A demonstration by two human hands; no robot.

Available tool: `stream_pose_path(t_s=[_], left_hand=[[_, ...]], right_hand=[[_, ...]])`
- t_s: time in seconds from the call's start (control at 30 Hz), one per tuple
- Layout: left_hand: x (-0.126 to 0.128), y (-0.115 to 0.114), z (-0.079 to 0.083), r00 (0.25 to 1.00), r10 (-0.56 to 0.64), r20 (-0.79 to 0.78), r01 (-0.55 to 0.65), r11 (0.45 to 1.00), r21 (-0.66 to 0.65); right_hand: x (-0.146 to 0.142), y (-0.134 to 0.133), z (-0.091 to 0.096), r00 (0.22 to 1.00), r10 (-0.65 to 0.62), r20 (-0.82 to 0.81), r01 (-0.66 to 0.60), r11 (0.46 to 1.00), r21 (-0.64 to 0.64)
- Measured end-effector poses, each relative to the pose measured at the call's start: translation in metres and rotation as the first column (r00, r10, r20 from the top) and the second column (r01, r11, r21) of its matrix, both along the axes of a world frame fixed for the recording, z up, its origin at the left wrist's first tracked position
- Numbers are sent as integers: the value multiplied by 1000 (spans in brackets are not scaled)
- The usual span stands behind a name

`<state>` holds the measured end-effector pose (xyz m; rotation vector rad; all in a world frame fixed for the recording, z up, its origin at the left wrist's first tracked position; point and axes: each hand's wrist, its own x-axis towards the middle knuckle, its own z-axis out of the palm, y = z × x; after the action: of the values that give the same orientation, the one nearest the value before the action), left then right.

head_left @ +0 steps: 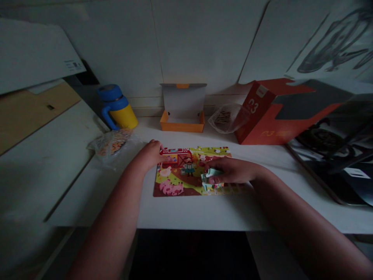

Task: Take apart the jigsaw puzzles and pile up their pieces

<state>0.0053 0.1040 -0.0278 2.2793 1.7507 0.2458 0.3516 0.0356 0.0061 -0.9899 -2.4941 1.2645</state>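
our left hand [152, 155] rests at the far left corner of the farm picture board [189, 182], its fingers curled and the thumb reaching in over the print; we cannot tell whether it pinches the edge or only presses on it. our right hand [233, 170] grips some pale green pieces [207, 183] between thumb and fingers, low over the board's right half. the board lies flat near the front of the table, in front of us. to work well here, we would press lightly with the left hand so the board cannot skid, hold the pieces by their rims so no tabs bend, and tilt the right wrist so we see the print beneath.

the white table [175, 214] is smooth, so thin card could slide easily. behind the board an open orange box [182, 126] stands against the pale wall [189, 46]. a bag of brown sticks [223, 118] touches the red box [262, 124] on the right; on the left, a blue and yellow jug [119, 109] stands behind another clear bag [113, 143]. the light is dim.
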Motion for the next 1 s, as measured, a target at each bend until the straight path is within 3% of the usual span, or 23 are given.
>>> stream_pose_path(t_s=[0.27, 0.33, 0.4, 0.47, 0.53, 0.6, 0.67, 0.77, 0.87, 1.0], left_hand=[[-3, -1, 0, 999, 4, 37, -4, 1000, -1], [-4, -1, 1, 1000, 13, 15, -13, 1000, 4], [-4, -2, 3, 1000, 13, -7, -13, 1000, 6], [-4, -3, 5, 1000, 10, -16, -10, 1000, 11], [-4, -3, 7, 1000, 7, -21, -7, 1000, 14], [-5, -4, 10, 1000, -4, -27, 4, 1000, 12], [-7, -5, 12, 999, -27, -30, 28, 1000, 3], [-11, -4, 13, 998, -48, -36, 47, 999, -19], [-13, -3, 11, 999, -39, -38, 38, 999, -23], [-11, -4, 10, 999, -47, -26, 47, 999, -14]], right_hand=[[0, 0, 1, 997, 56, 54, -55, 998, -17], [0, 0, 4, 997, 32, 70, -31, 999, -21], [3, 3, 3, 992, -70, 103, 71, 997, -5], [12, 11, -2, 953, -271, 137, 267, 962, 52], [27, 21, -11, 865, -485, 129, 469, 872, 136], [44, 31, -22, 793, -603, 83, 578, 789, 210], [59, 39, -31, 750, -655, 95, 620, 745, 246], [70, 43, -38, 730, -659, 179, 627, 751, 207], [68, 42, -38, 728, -657, 195, 630, 754, 189], [54, 36, -33, 714, -693, 104, 662, 715, 225]])
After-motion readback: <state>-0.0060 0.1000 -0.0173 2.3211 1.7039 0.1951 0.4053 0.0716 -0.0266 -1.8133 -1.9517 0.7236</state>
